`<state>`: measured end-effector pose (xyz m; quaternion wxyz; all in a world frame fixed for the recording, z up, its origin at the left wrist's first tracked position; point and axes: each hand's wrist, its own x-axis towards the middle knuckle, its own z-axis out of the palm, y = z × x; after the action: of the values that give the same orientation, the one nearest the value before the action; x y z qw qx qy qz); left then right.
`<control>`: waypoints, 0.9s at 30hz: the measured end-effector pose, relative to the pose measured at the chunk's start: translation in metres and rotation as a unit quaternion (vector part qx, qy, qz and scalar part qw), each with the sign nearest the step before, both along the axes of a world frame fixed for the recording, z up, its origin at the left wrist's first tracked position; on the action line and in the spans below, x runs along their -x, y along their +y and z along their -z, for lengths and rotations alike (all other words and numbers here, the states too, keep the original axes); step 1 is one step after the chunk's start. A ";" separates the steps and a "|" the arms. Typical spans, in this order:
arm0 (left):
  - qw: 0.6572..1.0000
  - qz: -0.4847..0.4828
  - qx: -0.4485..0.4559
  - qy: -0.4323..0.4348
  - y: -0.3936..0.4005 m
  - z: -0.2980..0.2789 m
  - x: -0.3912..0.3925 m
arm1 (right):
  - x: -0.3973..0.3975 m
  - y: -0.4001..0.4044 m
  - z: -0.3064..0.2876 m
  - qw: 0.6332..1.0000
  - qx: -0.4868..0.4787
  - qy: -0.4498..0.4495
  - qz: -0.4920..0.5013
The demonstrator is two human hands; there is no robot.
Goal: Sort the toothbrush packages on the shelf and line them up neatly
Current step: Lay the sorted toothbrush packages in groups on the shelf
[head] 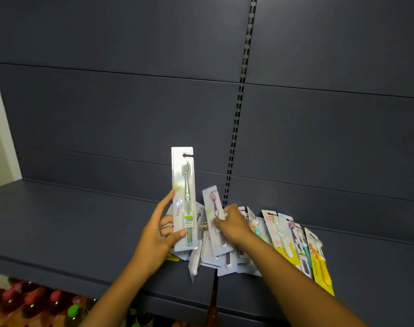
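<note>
Left hand (157, 234) pinches the green toothbrush package (184, 199) upright by its lower edge above the shelf (71, 223), while the right hand (231, 223) grips a purple package (214, 208) from the heap; these light, stiff, slippery blister cards probably handle best held by their edges.

We count two hands (154, 234), one upright green toothbrush package (184, 199), one purple package (214, 208) at three o'clock of it, four colourful children's packages (277, 232) farther right; the overlapping heap (210, 258) defies counting.
</note>
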<state>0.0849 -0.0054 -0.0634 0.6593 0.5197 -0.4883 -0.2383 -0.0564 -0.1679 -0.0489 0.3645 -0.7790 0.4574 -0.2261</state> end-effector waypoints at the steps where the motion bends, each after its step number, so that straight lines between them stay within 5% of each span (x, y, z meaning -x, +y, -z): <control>1: 1.000 -0.002 0.000 -0.003 0.000 0.000 -0.001 | 0.003 -0.001 -0.001 0.999 -0.005 -0.033 -0.004; 15: 0.998 0.017 0.018 -0.049 -0.026 -0.017 0.048 | 0.082 -0.007 -0.029 0.958 0.031 -0.280 -0.053; 27: 0.997 0.021 0.030 -0.072 -0.083 -0.036 0.206 | 0.254 -0.038 -0.043 0.921 0.011 -0.388 -0.043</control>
<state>-0.1210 -0.0887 -0.0274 0.6326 0.5049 -0.5523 -0.1995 -0.3101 -0.2054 -0.0061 0.5142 -0.6531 0.2442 -0.4995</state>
